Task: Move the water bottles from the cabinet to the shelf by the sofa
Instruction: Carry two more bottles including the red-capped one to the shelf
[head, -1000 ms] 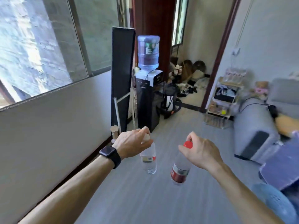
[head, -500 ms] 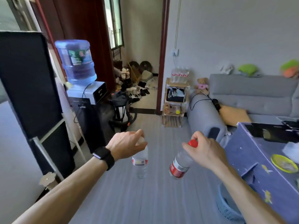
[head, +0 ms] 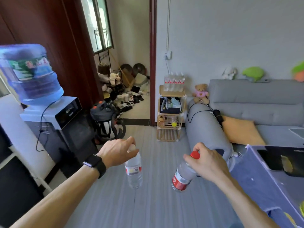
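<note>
My left hand [head: 117, 151] grips a clear water bottle [head: 134, 171] by its top, and the bottle hangs down over the floor. A second bottle with a red cap and red label [head: 183, 176] is held near its neck by my right hand [head: 208, 162], tilted to the left. Ahead stands the wooden shelf [head: 171, 112] beside the grey sofa [head: 256, 106]. Several bottles [head: 174, 82] stand in a row on its top board.
A water dispenser [head: 54, 116] with a blue jug stands at the left, a black vacuum [head: 107, 120] beyond it. A doorway with shoes lies behind. A blue-covered table [head: 269, 183] sits at the right. Grey floor stretches between me and the shelf.
The view has swung right and moved forward: the window wall has left the frame, and the shelf and sofa are nearer and more central. Both hands still carry their bottles.
</note>
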{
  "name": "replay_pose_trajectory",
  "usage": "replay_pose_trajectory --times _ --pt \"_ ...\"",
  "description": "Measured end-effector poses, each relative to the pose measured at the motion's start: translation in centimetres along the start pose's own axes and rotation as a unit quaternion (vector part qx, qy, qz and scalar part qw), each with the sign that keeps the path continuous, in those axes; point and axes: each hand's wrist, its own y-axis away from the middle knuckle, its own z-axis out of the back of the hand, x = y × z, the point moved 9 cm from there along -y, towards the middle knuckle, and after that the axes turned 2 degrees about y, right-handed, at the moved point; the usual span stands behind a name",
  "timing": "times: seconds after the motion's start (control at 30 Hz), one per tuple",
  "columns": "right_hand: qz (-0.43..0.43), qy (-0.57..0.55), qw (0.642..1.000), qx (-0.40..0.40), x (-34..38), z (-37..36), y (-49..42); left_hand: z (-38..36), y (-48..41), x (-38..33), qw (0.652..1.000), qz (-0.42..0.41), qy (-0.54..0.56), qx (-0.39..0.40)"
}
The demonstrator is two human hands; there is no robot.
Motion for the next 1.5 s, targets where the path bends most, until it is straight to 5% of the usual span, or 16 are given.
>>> replay_pose_trajectory --times 0.5,0.87,1.2,1.5 --pt "-0.034 0.037 0.998 0.030 1.7 -4.4 -33.6 -0.3 -35.5 7.5 1.000 -0.018 -0.014 0.020" --pt "-0.066 0.034 0.997 -0.035 1.1 -3.4 -56.3 0.9 -60.6 10.6 1.000 -0.024 0.010 0.001" --pt "-0.042 0.037 0.998 0.039 -3.3 -8.9 -78.1 -3.6 -80.4 8.0 0.999 -0.015 -0.012 0.050" --pt "-0.044 -0.017 0.999 -0.022 -2.4 -12.3 -96.3 -2.9 -97.4 8.6 0.999 -0.015 0.033 0.013"
